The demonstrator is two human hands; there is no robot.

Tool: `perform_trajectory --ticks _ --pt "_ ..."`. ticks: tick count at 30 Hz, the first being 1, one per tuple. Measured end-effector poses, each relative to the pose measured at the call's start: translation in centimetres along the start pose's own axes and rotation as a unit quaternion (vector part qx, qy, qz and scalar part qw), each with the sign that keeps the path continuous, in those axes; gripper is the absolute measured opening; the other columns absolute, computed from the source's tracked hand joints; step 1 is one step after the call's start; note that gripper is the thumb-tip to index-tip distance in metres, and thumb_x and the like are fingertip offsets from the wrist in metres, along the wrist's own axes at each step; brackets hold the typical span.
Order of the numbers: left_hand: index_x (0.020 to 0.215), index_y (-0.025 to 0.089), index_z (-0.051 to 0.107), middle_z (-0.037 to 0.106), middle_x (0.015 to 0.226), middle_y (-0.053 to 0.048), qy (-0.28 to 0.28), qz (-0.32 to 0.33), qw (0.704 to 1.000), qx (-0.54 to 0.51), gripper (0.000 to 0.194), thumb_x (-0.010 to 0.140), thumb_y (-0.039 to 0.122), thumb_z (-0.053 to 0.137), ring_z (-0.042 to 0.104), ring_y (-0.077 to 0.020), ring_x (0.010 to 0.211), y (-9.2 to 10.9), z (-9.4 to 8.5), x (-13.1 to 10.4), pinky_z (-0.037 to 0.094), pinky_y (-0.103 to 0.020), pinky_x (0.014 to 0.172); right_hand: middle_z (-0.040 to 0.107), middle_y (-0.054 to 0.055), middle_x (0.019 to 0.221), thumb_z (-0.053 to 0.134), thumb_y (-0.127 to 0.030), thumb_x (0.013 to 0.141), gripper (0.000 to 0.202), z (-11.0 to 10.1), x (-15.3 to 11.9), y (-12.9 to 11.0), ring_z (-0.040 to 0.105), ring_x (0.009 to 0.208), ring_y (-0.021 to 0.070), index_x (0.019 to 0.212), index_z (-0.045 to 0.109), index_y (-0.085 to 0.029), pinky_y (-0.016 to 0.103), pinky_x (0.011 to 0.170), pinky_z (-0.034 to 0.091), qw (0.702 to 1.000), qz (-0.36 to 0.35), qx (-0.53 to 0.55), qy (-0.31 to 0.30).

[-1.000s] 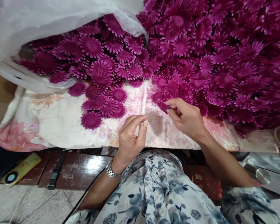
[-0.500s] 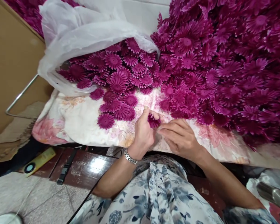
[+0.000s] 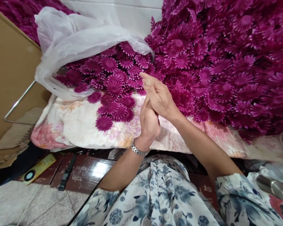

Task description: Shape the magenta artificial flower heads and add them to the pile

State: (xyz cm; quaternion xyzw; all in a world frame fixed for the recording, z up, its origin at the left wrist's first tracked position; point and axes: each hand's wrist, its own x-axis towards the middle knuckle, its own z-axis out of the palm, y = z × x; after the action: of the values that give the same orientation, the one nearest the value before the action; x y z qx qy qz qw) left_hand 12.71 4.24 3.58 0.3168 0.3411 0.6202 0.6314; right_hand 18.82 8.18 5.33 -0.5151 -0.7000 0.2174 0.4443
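Note:
My left hand [image 3: 150,123], with a metal watch at its wrist, is upright over the cloth's middle, its fingers closed and partly covered. Across its top lies my right hand [image 3: 160,98], fingers pressed together and pointing up and left. The two hands touch; anything between them is hidden. Just left of them, a small group of purple flower heads [image 3: 119,112] rests on the floral cloth [image 3: 80,125]. Behind, more flower heads [image 3: 114,84] spill from a white plastic bag [image 3: 85,39]. A large purple flower pile [image 3: 226,69] fills the right side.
A cardboard box [image 3: 11,56] and a bent metal rod [image 3: 20,100] are at the left. Below the cloth lie a yellow object [image 3: 41,166] and a black buckle strap [image 3: 67,174]. A metal cylinder [image 3: 272,186] is at the lower right.
My right hand has moved up and left, onto my left hand. The purple flower head seen at my left hand's fingers before is now out of sight. The view has shifted slightly.

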Motion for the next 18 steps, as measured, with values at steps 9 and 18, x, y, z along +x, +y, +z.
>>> perform_trajectory --ticks 9,18 --pt "0.12 0.028 0.051 0.056 0.126 -0.004 0.003 0.065 0.986 0.153 0.054 0.092 0.051 0.01 0.04 -0.015 0.131 0.0 -1.1 -0.4 0.037 -0.035 0.108 0.024 -0.001 0.151 0.007 -0.059 0.091 0.064 2.9 -5.1 -2.3 0.008 0.143 0.0175 0.146 0.012 -0.027 0.043 0.118 0.012 0.998 0.02 0.063 -0.024" --pt "0.11 0.024 0.059 0.063 0.115 -0.005 -0.031 -0.017 0.994 0.104 0.044 0.09 0.05 0.031 0.052 -0.0215 0.12 -0.9 -0.8 -0.4 0.041 -0.039 0.102 0.022 0.006 0.152 0.006 -0.066 0.086 0.076 2.1 -2.6 -0.5 0.005 0.143 0.0191 0.145 0.02 -0.02 0.045 0.118 0.003 0.99 0.118 0.082 -0.016"
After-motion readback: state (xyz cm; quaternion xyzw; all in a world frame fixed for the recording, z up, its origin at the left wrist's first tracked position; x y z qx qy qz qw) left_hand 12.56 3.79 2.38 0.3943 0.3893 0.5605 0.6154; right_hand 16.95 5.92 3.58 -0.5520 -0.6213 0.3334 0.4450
